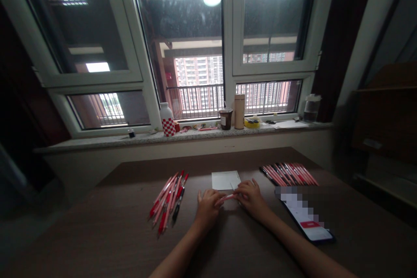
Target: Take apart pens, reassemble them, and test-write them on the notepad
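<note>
Both my hands rest on the brown table [117,234] and hold one pink pen [228,197] between them. My left hand [207,206] is closed on the pen's left end. My right hand [250,196] pinches its right end. A small white notepad [225,180] lies just beyond my hands. A loose pile of several red and pink pens [169,202] lies to the left of my left hand. A neat row of several pink pens [288,174] lies to the right, beyond my right hand.
A phone [308,219] with a lit screen lies by my right forearm. The windowsill [97,141] holds a red-checked white bottle [167,119], a dark cup [226,119], a tan flask [239,111], a yellow tape roll [251,123] and a clear jar [311,107]. A wooden cabinet [387,108] stands right.
</note>
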A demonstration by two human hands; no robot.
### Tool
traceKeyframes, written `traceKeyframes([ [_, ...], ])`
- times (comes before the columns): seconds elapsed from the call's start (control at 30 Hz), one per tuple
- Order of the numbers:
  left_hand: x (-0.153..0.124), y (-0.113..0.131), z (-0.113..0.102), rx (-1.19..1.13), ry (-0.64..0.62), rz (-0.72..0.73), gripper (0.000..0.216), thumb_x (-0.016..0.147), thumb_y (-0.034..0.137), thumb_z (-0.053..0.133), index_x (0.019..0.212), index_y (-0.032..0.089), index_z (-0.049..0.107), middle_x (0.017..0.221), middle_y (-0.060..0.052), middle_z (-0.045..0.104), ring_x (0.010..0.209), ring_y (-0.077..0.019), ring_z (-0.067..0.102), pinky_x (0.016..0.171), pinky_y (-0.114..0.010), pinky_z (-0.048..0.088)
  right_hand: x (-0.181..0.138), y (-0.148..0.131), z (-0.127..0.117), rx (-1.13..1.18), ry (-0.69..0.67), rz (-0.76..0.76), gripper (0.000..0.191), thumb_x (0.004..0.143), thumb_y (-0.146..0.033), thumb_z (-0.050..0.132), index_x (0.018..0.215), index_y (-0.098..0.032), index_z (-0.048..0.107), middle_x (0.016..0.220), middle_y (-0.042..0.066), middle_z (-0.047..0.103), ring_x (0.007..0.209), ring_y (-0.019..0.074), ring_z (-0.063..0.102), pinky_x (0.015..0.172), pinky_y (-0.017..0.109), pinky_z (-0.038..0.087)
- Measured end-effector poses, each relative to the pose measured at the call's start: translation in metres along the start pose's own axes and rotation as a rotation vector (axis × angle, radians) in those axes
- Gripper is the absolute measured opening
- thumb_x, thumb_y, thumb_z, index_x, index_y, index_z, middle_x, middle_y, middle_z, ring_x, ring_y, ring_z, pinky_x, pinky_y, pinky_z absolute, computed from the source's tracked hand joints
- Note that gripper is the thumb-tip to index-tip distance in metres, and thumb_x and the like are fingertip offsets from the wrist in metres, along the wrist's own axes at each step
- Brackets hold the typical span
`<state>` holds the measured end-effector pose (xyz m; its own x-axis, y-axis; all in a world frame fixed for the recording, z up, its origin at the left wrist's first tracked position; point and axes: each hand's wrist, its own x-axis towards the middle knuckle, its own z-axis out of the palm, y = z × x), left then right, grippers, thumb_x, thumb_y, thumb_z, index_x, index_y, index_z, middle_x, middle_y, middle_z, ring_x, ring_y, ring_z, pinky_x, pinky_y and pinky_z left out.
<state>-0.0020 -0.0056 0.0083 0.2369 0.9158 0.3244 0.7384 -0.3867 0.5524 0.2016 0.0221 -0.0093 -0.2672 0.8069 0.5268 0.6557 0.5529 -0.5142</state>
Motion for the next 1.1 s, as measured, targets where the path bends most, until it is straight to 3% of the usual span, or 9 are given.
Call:
traceKeyframes([
  [0.3, -0.0008, 0.0017, 0.0003, 0.064, 0.051, -0.07, 0.014, 0.083, 0.033, 0.055, 0.088, 0.029, 0.068, 0.094, -0.001, 0.068, 0.1, -0.0207, 0.057, 0.108, -0.057, 0.013, -0.0001, 0.0012, -0.0022, -0.034, 0.023, -0.016, 0.013, 0.083, -0.039, 0.062, 0.087, -0.031, 0.071, 0.089, 0.002, 0.068, 0.097, 0.0219, 0.057, 0.106, 0.054, 0.013],
  [0.7, -0.0007, 0.0007, -0.0014, 0.042, 0.091, -0.08, 0.013, 0.081, 0.036, 0.059, 0.088, 0.031, 0.069, 0.093, 0.0, 0.067, 0.099, -0.0205, 0.057, 0.108, -0.059, 0.012, 0.0001, -0.0035, -0.0051, 0.013, 0.042, -0.006, 0.015, 0.085, -0.037, 0.059, 0.089, -0.029, 0.071, 0.087, 0.002, 0.069, 0.094, 0.0214, 0.058, 0.106, 0.053, 0.015],
  [1.1, -0.0017, 0.0023, -0.0012, -0.012, 0.136, -0.09, 0.019, 0.085, 0.036, 0.051, 0.095, 0.03, 0.066, 0.097, 0.0, 0.07, 0.097, -0.0206, 0.06, 0.108, -0.061, 0.012, 0.0001, -0.002, -0.0069, 0.051, 0.047, 0.014, 0.02, 0.085, -0.027, 0.054, 0.1, -0.027, 0.067, 0.089, 0.003, 0.071, 0.093, 0.0217, 0.06, 0.107, 0.054, 0.016],
])
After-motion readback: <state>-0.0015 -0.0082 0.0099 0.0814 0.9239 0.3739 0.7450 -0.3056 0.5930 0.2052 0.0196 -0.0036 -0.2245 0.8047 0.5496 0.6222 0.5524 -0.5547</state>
